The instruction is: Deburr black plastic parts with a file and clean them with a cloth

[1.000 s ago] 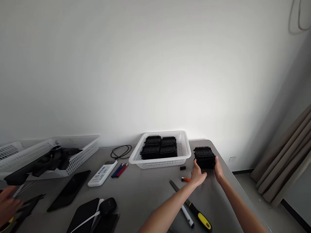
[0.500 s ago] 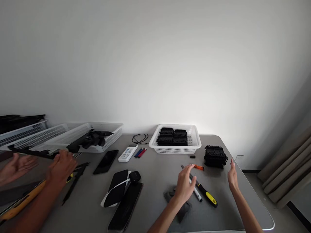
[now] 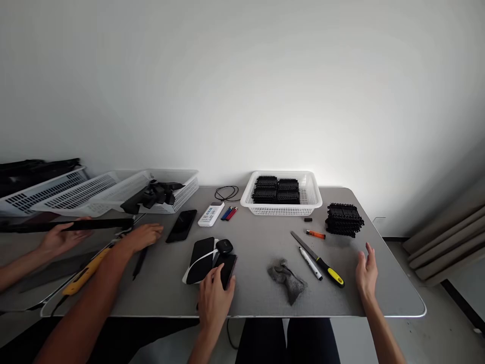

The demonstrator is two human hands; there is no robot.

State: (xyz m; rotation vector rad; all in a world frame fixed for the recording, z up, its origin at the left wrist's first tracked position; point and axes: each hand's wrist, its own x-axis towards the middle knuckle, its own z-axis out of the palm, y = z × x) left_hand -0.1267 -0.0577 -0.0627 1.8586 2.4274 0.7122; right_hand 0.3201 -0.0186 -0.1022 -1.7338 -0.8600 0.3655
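Table (image 3: 250,253), basket (image 3: 281,210) of black blocks (image 3: 288,196), left hand (image 3: 215,298) curled over phone (image 3: 229,264), right hand (image 3: 366,273) spread

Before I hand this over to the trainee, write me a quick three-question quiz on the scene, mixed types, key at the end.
1. Which of the wearer's hands is at the dark phone-like slab?
2. True or false: the right hand is open and apart from the ridged black stack.
3. How many black blocks show in the white basket nearest that stack?
A) two
B) four
C) seven

Key:
1. The left hand.
2. True.
3. B.
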